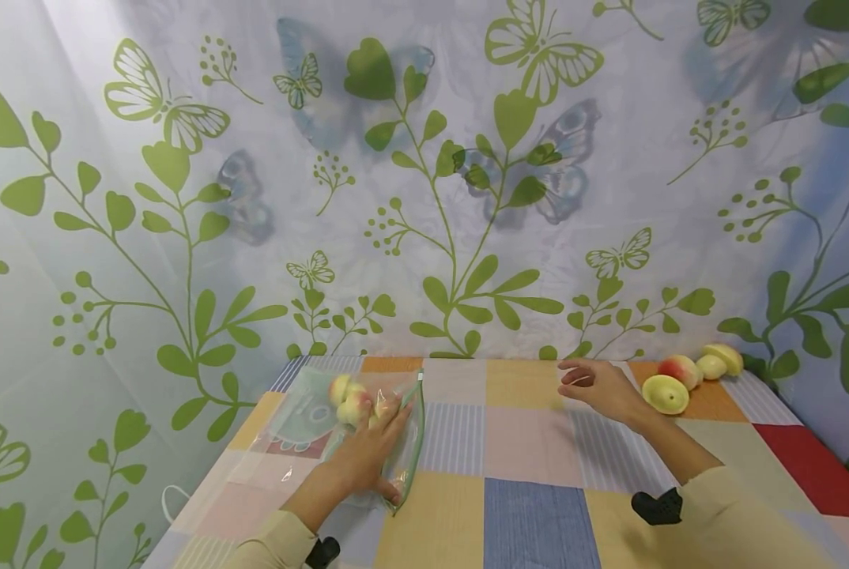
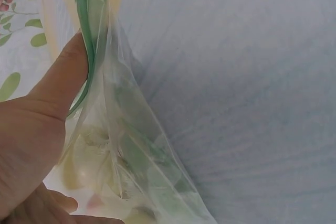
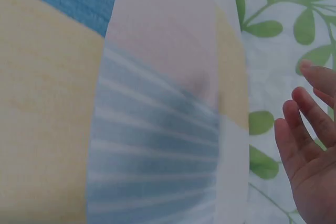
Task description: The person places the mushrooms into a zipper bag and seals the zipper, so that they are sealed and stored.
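A clear zip bag (image 1: 412,462) with a green zip edge lies on the left part of the table. Several yellow-and-red toy peaches (image 1: 354,405) show inside it. My left hand (image 1: 367,454) rests on the bag with its fingers spread. In the left wrist view, the straight thumb (image 2: 65,74) touches the green zip strip (image 2: 88,51). Over the table's far right, my right hand (image 1: 598,387) is raised with loosely bent fingers and holds nothing. Close beyond it are a toy peach (image 1: 679,370) and two yellow toy mushrooms, one nearer (image 1: 665,394) and one farther (image 1: 723,360).
A patchwork cloth (image 1: 538,521) covers the table. Behind it hangs a curtain (image 1: 439,197) printed with green leaves and butterflies. Past the left table edge, a white loop of cord (image 1: 171,498) shows.
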Tool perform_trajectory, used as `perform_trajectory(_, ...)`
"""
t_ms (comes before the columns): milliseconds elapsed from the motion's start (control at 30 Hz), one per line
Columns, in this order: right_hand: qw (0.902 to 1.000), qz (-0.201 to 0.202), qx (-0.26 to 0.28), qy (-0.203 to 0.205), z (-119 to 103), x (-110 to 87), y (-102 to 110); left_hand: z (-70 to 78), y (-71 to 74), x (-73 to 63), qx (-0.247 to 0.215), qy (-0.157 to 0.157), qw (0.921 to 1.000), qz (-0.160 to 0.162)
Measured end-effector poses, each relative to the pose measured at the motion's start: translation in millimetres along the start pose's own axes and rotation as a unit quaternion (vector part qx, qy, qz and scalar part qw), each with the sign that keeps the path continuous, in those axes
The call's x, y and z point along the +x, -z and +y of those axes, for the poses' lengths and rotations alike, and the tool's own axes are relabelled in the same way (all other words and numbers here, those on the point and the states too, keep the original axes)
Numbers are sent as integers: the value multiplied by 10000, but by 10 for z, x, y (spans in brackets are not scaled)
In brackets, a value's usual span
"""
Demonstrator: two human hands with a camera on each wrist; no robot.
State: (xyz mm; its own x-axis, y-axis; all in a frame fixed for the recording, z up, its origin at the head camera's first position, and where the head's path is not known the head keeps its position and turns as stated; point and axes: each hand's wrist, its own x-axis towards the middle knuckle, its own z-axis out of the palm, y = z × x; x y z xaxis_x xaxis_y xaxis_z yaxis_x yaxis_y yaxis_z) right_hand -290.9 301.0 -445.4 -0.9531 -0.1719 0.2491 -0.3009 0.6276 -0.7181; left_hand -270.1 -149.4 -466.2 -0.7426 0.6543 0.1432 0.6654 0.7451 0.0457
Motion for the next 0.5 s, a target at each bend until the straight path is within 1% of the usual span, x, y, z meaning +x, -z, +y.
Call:
perform_trajectory(300,9997,-67,-241,-57,115,-115,253,-23,-10,7,1,-25,10000,-29)
perform_trajectory(500,9992,-31,-394,75,198,-165,403,-35,-30,18,62,-32,10000,-4)
